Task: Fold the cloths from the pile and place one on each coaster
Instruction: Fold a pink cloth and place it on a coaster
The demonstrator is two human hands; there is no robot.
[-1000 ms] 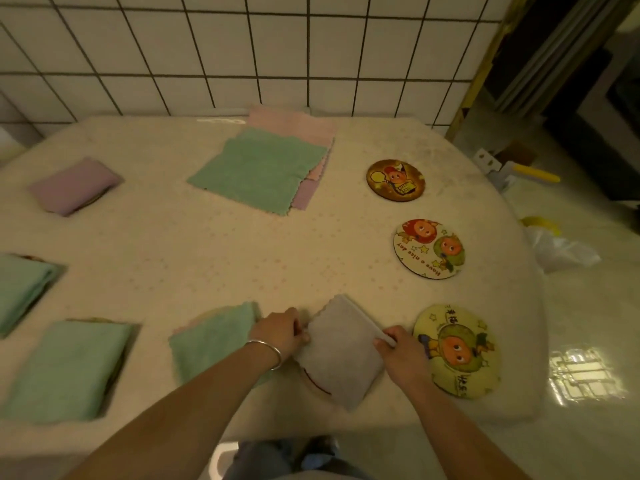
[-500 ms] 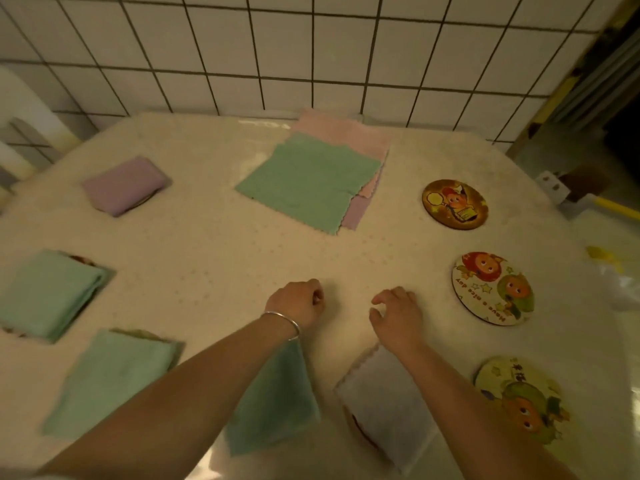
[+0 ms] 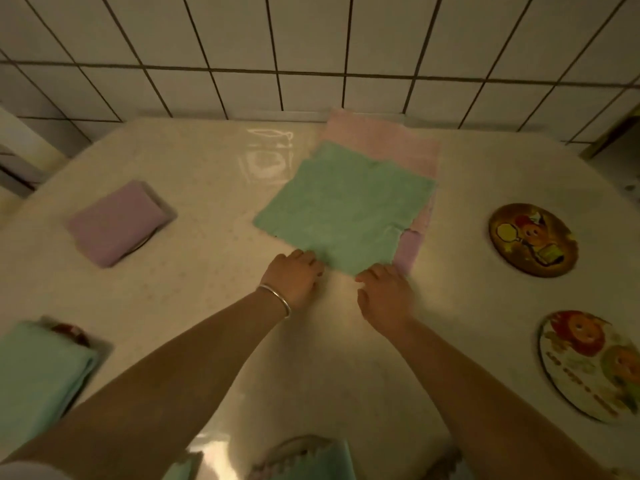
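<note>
A flat green cloth (image 3: pixel 346 209) tops the pile, with pink cloths (image 3: pixel 384 147) under it at the back of the table. My left hand (image 3: pixel 294 275) has its curled fingers at the green cloth's near edge. My right hand (image 3: pixel 384 292) touches the cloth's near corner with its fingertips. The cloth lies flat. Two bare picture coasters sit at the right: a brown coaster (image 3: pixel 533 239) and a white coaster (image 3: pixel 588 365). A folded purple cloth (image 3: pixel 117 221) and a folded green cloth (image 3: pixel 38 372) each cover a coaster at the left.
The table (image 3: pixel 207 306) has a pale glossy cover and stands against a white tiled wall (image 3: pixel 311 46). At the bottom edge, the tops of two more folded cloths show, one with a scalloped edge (image 3: pixel 304 455). The table's right edge curves off near the coasters.
Both hands let go of the folded grey cloth near me and moved forward across the table to the near edge of the green cloth on the pile. My view moved forward with them.
</note>
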